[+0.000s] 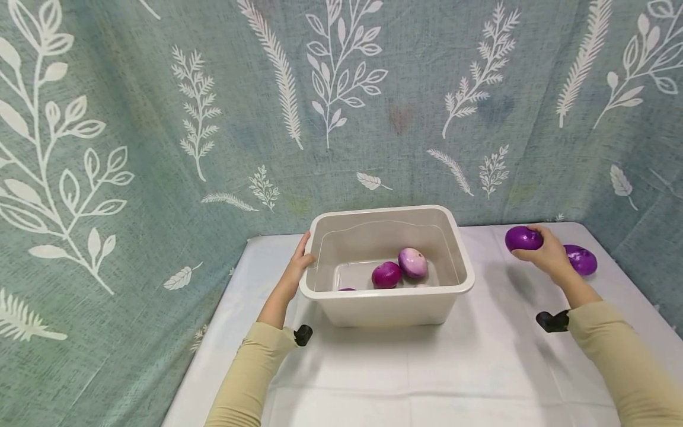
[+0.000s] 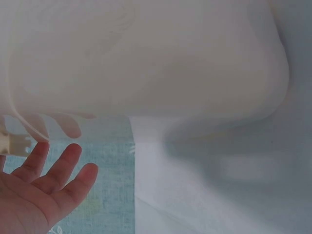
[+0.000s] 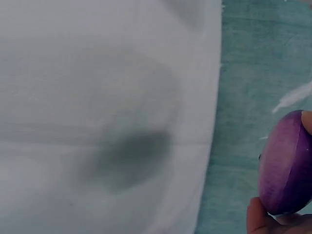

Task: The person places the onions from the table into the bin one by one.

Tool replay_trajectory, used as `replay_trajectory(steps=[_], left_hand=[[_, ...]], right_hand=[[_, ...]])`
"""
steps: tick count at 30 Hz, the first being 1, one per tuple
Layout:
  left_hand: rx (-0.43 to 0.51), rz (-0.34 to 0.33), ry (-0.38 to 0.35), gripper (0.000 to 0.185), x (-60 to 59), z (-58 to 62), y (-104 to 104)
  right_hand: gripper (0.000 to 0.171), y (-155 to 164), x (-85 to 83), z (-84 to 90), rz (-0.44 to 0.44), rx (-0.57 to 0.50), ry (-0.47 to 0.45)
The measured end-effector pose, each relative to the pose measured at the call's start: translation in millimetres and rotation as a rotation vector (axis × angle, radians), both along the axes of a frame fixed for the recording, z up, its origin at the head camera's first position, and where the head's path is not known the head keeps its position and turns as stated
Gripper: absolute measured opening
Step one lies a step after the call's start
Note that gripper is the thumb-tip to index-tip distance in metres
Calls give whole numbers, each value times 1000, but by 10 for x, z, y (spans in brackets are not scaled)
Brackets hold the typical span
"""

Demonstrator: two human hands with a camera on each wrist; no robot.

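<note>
My right hand (image 1: 545, 254) grips a purple onion (image 1: 523, 238), lifted at the table's far right; in the right wrist view a thumb curls under it. My left hand (image 1: 296, 270), fingers straight, rests against the white bin (image 1: 385, 310) at its left wall. I judge the loading partly done: onions in the bin (image 1: 400, 268), one more onion (image 1: 583, 259) left lying on the white tablecloth (image 1: 427, 367).

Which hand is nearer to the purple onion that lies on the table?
Right. The right hand, gripping another purple onion, is just beside the lying onion; the left hand rests on the bin.
</note>
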State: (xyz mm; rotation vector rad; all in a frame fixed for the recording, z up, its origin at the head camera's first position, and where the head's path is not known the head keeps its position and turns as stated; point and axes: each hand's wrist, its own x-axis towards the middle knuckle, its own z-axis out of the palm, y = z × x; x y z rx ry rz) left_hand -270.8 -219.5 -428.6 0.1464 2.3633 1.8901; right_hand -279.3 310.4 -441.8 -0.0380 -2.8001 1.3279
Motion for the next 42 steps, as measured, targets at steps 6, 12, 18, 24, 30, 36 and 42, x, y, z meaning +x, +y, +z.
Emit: replay_trajectory(steps=[6, 12, 18, 24, 30, 36, 42], left_hand=[[40, 0, -68, 75, 121, 227, 83], [43, 6, -70, 75, 57, 143, 49], [10, 18, -40, 76, -14, 20, 17], [20, 22, -48, 74, -18, 12, 19], [21, 3, -55, 75, 0, 34, 12], [51, -17, -75, 75, 87, 156, 41], [32, -7, -66, 72, 164, 269, 90]], right_hand=[[86, -76, 28, 283, 64, -12, -37], [89, -166, 31, 548, 102, -6, -28], [85, -293, 43, 788, 134, 8, 20], [86, -418, 70, 991, 156, -13, 17], [85, -541, 93, 1141, 182, 0, 4], [85, -662, 112, 1273, 218, -8, -15], [81, -830, 102, 1353, 282, -27, -19]])
